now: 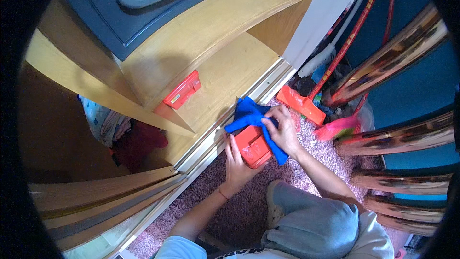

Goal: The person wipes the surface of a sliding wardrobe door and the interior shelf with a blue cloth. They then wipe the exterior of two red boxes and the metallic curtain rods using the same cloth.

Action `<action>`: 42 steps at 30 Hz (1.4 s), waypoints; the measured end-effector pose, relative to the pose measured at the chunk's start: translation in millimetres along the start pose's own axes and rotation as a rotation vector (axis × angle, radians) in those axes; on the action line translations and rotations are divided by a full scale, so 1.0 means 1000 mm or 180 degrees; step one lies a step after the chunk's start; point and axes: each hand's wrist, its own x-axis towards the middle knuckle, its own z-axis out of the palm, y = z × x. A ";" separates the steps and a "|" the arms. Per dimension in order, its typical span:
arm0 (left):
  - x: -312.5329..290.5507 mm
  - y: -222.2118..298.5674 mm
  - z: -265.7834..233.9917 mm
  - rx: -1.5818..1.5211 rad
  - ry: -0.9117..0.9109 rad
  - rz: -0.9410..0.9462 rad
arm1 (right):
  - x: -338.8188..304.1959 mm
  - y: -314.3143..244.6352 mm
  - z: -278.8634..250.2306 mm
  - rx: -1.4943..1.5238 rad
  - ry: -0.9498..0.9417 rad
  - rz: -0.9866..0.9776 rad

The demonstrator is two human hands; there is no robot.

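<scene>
head view, hands. my left hand [238, 169] supports the red plastic case [251, 143] from below and to the left: its fingers lie along the left side, and the thumb bears on the near edge. my right hand [284, 132] pinches the blue cloth [250, 110] between thumb and forefinger; the other fingers are curled, and i cannot tell how firmly they press. the case sits between both hands, with the cloth draped over its far and right sides.

head view, procedure. the step in hand, i judge, is working the cloth over the case. keep the left grip steady and clear of the covered faces. back the cloth with a fingertip at corners and recesses. gather the loose ends, since a trailing fold could catch or hide a spot. turn the case with the left fingers rather than reaching around it.

head view, surroundings. just beyond the fingers runs a pale metal track [268, 84]; past it, ahead and to the left, a red plastic piece [182, 90] rests on a wooden board [230, 74]. farther ahead stands a dark grey safe [98, 21]. below the fingers is mottled pinkish carpet [203, 213]. to their right are an orange broom head [302, 105] and shiny copper-coloured tubes [397, 144].
</scene>
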 end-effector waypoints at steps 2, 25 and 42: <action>0.001 0.005 -0.004 0.0031 -0.0002 0.0089 | -0.011 0.036 0.007 0.0710 -0.0001 0.0739; 0.033 0.042 0.010 0.0010 -0.0364 0.0424 | -0.035 -0.009 -0.054 0.2019 -0.0478 0.1280; -0.035 -0.005 0.008 0.0187 -0.0394 0.0203 | -0.076 0.024 -0.024 -0.0786 -0.0090 0.0042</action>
